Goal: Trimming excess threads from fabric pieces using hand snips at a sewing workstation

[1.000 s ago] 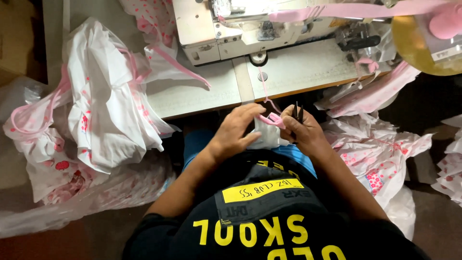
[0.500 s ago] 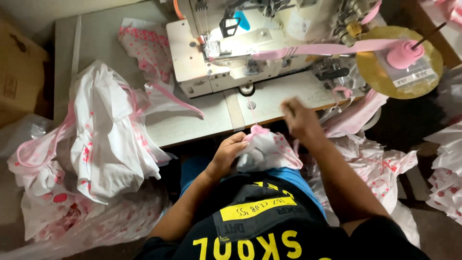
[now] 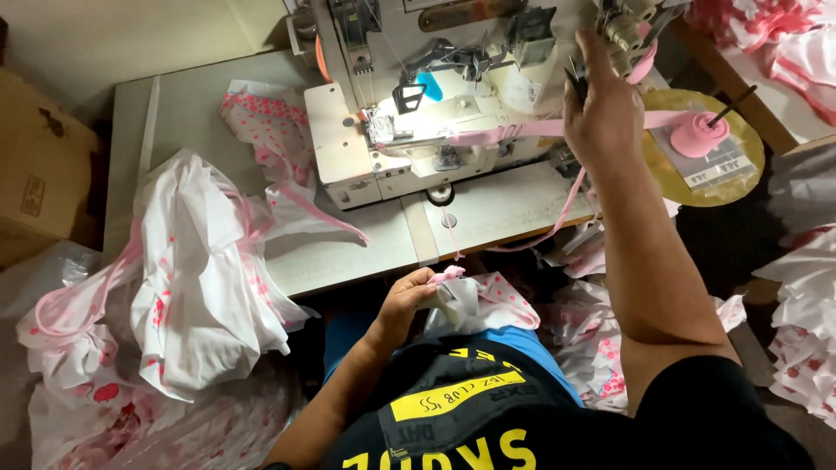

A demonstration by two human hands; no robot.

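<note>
Left hand (image 3: 407, 300): closed on the garment (image 3: 475, 300), in front of the sewing machine (image 3: 435, 113), below the counter (image 3: 348, 252) edge.
Right hand (image 3: 601, 113): raised at the machine's right end, fingers pinching small snips (image 3: 575, 84).
Garment: white with pink dots, on the lap.
Tape (image 3: 531, 130): pink, runs from the machine toward the spool (image 3: 697, 135).
Pile (image 3: 200, 270): white-pink cloth, left of the machine on the counter.

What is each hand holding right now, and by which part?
Left hand pinches the white pink-dotted garment at its pink-trimmed edge. Right hand is raised at the sewing machine; its grip cannot be told.
</note>
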